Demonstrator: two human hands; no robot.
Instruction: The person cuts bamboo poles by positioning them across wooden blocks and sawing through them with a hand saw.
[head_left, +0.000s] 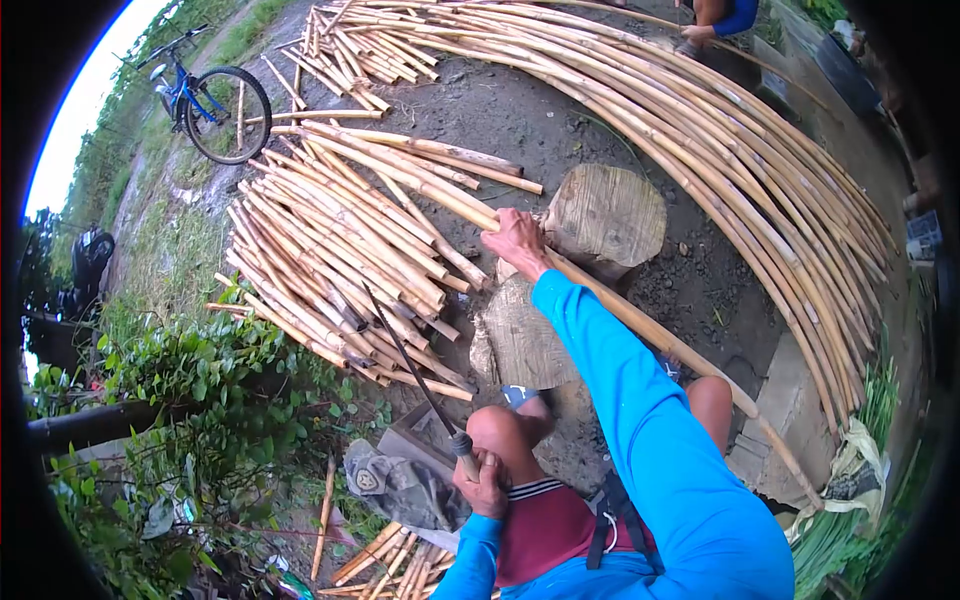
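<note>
My left hand (482, 487) is closed around the handle of a machete (408, 352), near my left knee. Its dark, narrow blade points up and away, over the near edge of a pile of cut bamboo pieces (340, 240). My right arm reaches forward, and my right hand (517, 243) grips a long bamboo pole (650, 328). The pole slants from the pile at upper left down past my right knee to the lower right. Beside my right hand stands a wooden chopping block (608, 213). Nearer to me is a second wood block (527, 330).
Long bamboo poles (700, 130) curve across the top and right. More short pieces (350, 50) lie at the back. A blue bicycle (205, 105) stands at upper left. Leafy plants (200, 390) and a camouflage cap (385, 480) are at lower left. Another person's hand (699, 33) shows at top right.
</note>
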